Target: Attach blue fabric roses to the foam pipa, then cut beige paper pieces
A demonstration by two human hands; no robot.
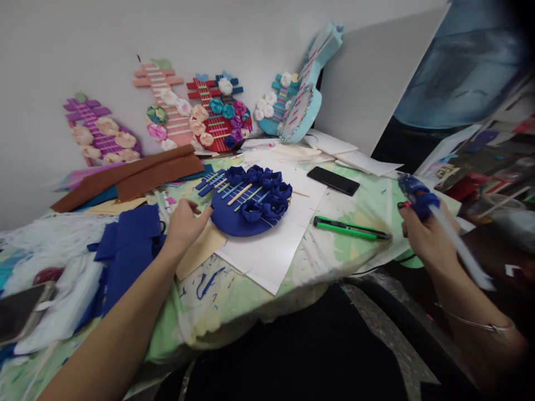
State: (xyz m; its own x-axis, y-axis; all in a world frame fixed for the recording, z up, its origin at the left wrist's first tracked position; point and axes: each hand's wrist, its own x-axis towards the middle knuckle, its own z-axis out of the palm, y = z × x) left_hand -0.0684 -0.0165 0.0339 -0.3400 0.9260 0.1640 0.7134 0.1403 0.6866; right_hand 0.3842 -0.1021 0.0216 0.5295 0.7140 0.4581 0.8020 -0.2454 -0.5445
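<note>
A blue guitar-shaped craft piece [228, 220] with blue fabric flowers and thin coloured sticks lies on white paper [267, 273]. My left hand [186, 220] is at its left edge, thumb stretched toward it and the other fingers loosely bent. The thumb tip is at the rim; I cannot tell whether it presses on it. Off to the right, my right hand [430, 236] is closed around a blue hot glue gun [420, 197], slightly blurred. A translucent glue stick [462, 250] sticks out of its back end toward me.
A green utility knife [351, 228] and a black phone [333, 181] lie right of the paper. Folded blue fabric [134, 250] and brown sheets [146, 172] are on the left. Several decorated guitars, including a red one [215, 122], lean on the wall. Another phone [23, 312] lies at lower left.
</note>
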